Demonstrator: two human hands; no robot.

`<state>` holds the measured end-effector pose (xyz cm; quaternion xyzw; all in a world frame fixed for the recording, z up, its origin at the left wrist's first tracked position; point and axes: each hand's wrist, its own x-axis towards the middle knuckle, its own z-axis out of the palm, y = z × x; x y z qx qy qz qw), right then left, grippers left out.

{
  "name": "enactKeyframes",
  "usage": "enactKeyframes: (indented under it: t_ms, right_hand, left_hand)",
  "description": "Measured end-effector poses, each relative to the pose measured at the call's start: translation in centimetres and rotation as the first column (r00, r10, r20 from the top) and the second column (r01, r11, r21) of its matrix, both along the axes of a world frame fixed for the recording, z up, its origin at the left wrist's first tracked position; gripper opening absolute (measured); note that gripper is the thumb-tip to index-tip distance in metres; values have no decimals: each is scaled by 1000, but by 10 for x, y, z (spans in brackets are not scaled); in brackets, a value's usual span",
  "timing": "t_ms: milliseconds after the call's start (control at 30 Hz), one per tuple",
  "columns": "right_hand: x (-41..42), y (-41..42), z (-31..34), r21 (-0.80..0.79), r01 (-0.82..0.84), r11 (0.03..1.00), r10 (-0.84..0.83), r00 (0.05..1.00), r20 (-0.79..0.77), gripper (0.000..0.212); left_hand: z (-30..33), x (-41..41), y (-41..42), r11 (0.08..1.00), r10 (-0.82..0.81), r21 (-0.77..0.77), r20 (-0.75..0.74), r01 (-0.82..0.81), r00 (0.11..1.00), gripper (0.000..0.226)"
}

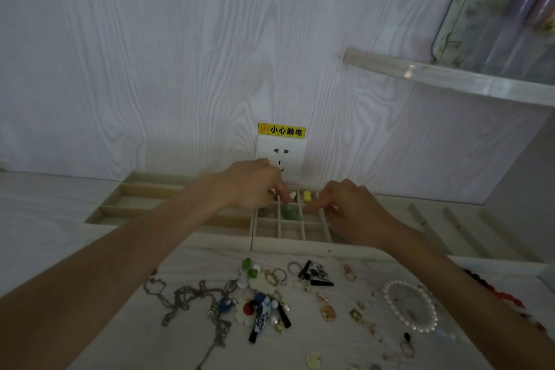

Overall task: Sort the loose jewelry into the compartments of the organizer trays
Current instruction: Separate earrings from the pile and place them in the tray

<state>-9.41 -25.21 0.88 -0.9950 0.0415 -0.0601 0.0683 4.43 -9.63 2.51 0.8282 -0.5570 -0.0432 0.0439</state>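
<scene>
- While loose jewelry lies nearest, a white pearl bracelet [410,306] and grey metal chain [186,297] sit below both hands.
- Beyond, the left hand [255,183] and right hand [345,204] reach with curled fingers into the beige gridded organizer tray [288,233]; whether either grasps anything cannot be told.
- Between them lie a green bead [289,213] and, farther, a yellow bead [306,196].

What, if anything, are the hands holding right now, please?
It cannot be told: both the left hand and the right hand reach into the grid tray, fingertips blurred, with no item clearly gripped.
</scene>
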Motion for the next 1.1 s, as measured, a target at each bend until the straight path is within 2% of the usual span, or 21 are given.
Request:
enactKeyframes:
  t_ms: [67, 167, 333, 433, 500, 600, 667, 733, 833, 967, 1100]
  right_hand:
    - [0, 6, -1, -95, -8, 995, 4, 999, -44, 50]
    - [-1, 12, -1, -143, -27, 989, 18, 998, -61, 50]
    - [3, 15, -2, -240, -32, 970, 12, 996, -86, 51]
    - [10, 20, 0, -293, -71, 953, 32, 990, -136, 51]
    - [14, 19, 6, -259, -86, 962, 40, 983, -179, 49]
    - [17, 3, 21, -71, -11, 997, 2, 991, -135, 50]
    - [20, -6, 26, 4, 21, 1000, -20, 993, -114, 52]
    - [25, -8, 25, 72, 21, 997, -9, 987, -163, 51]
    - [33, -3, 20, 73, 32, 997, -16, 978, -209, 56]
    - [38, 9, 15, 2, 37, 999, -36, 983, -180, 52]
    - [38, 11, 17, 33, 67, 997, -60, 982, -178, 53]
  left_hand:
    - [-6, -1, 0, 993, -74, 102, 72, 67, 995, 47]
    - [-12, -2, -2, 976, -144, 181, 133, 118, 981, 48]
    - [-8, 1, 0, 977, -142, 185, 197, 106, 970, 47]
    - [-6, 1, 0, 980, -130, 167, 151, 104, 980, 51]
    - [-6, 1, 1, 992, -95, 88, 90, 87, 991, 56]
    - [-5, 6, 7, 999, -18, -35, 15, 18, 1000, 55]
    - [-4, 6, 9, 1000, -5, -25, 30, 6, 1000, 51]
    - [-4, 3, 7, 1000, -15, 13, 65, 15, 998, 45]
    - [-8, -2, 4, 998, -24, 65, 118, 16, 993, 40]
    - [-9, -5, 0, 992, -28, 127, 157, 8, 987, 41]
    - [-1, -4, 2, 1000, 11, 22, 94, -13, 996, 44]
